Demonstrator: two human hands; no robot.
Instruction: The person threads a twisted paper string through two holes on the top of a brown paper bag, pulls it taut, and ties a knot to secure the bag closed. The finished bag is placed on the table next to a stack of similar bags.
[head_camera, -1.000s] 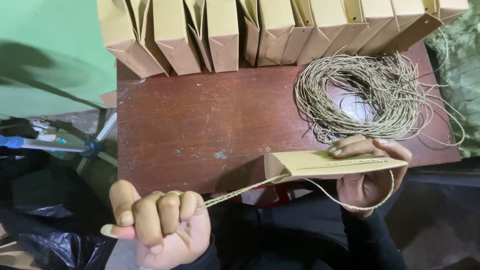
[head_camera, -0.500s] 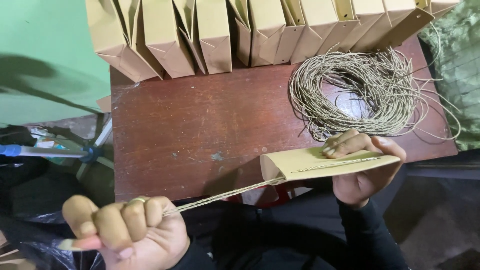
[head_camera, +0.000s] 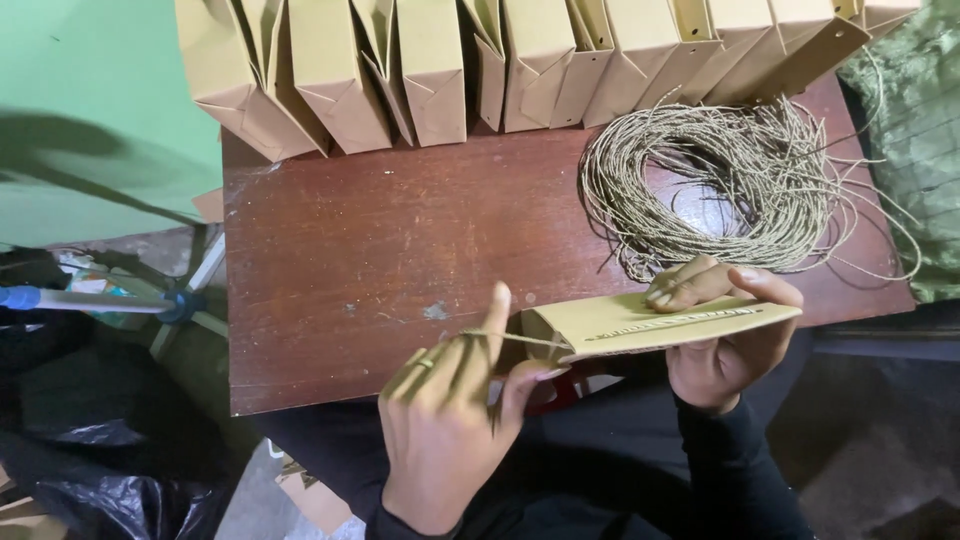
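- Pinching a taut twine (head_camera: 515, 340) between thumb and fingers of the left hand (head_camera: 450, 420), just beside the bag's end.
- Gripping the flat paper bag (head_camera: 660, 322) in the right hand (head_camera: 725, 335), fingers curled over its top, above the table (head_camera: 400, 240) edge.
- Lying behind: twine coil (head_camera: 715, 180), bag row (head_camera: 500, 60).

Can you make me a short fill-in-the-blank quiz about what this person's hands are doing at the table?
1. The right hand holds a flat brown paper ____.
2. The left hand pinches a thin piece of ____ that runs to the end of what the right hand holds.
3. A loose coil of twine lies on the wooden ____.
4. The row of folded paper bags stands along the table's ____ edge.

Missing words: bag; twine; table; far
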